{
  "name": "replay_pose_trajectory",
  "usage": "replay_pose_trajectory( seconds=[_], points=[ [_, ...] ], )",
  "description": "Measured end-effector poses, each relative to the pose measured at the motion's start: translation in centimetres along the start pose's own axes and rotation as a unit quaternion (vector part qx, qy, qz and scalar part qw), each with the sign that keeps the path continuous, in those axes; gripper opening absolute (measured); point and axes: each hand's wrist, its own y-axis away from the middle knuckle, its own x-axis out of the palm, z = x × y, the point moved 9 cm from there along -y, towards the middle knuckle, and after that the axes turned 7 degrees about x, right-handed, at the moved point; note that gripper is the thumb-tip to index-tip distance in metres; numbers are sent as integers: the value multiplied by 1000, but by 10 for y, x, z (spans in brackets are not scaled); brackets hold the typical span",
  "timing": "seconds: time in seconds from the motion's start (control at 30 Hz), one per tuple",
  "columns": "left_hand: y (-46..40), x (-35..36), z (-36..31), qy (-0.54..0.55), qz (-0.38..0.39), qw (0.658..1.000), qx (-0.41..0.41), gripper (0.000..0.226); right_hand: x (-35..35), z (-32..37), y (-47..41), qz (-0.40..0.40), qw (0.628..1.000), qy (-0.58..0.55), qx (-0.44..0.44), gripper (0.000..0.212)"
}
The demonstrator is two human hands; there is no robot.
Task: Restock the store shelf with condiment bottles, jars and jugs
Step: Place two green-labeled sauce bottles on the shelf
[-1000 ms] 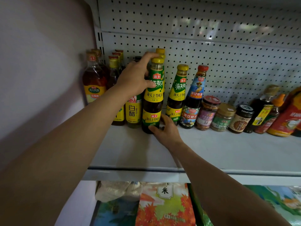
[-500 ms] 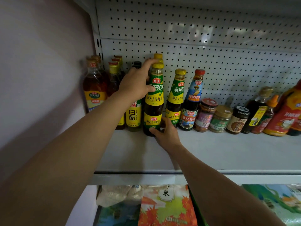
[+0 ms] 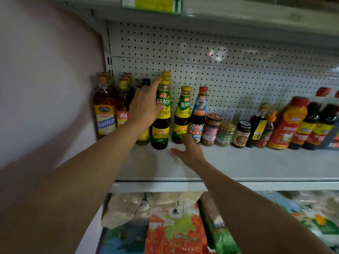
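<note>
Standing upright near the back-left corner of the white metal shelf (image 3: 238, 165), a tall dark-filled glass sauce bottle with yellow cap and green-and-yellow label (image 3: 161, 123), base flat on the deck, long axis vertical, cap pointing straight up, label facing out toward the front edge. Looking like glass and full, so probably heavy for its size, rigid, smooth, likely slippery at the label, and breakable if tipped off the front edge. Narrowing at the neck, widening at the belly; best hold probably round the shoulder or neck, with a steadying touch low at the base.

Wrapping against the upper left side of that bottle, the left hand (image 3: 145, 105), index finger stretching up toward the cap, thumb lying across the label; gripping the bottle at the shoulder, by the look of it. Hovering just in front of the base and a little right, the right hand (image 3: 187, 153), fingers spread and relaxed, holding nothing, fingertips close to the neighbouring shorter yellow-capped sauce bottle (image 3: 182, 116); touching or not, impossible to say.

Crowding the left back corner, amber cooking-wine bottles (image 3: 105, 110). Running rightward along the perforated white back panel (image 3: 238, 70), a red-capped blue-labelled bottle (image 3: 199, 114), three squat jars (image 3: 225, 132), then dark soy bottles and a red-orange squeeze bottle (image 3: 288, 123) toward the right end. Lying below the front edge, colourful printed rice bags (image 3: 174, 228).
</note>
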Motion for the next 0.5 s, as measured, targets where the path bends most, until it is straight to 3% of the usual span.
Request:
replay_pose_trajectory(
  seconds=[0.17,0.3,0.5],
  points=[
    [76,4,-1,-4,60,995,-85,65,-37,-3,30,17,996,82,-42,74],
    [152,21,2,1,133,978,-158,66,-42,-6,68,79,980,168,-74,75],
    [259,37,-8,-36,152,965,-212,60,-22,-24,138,147,954,205,-164,75]
  ],
)
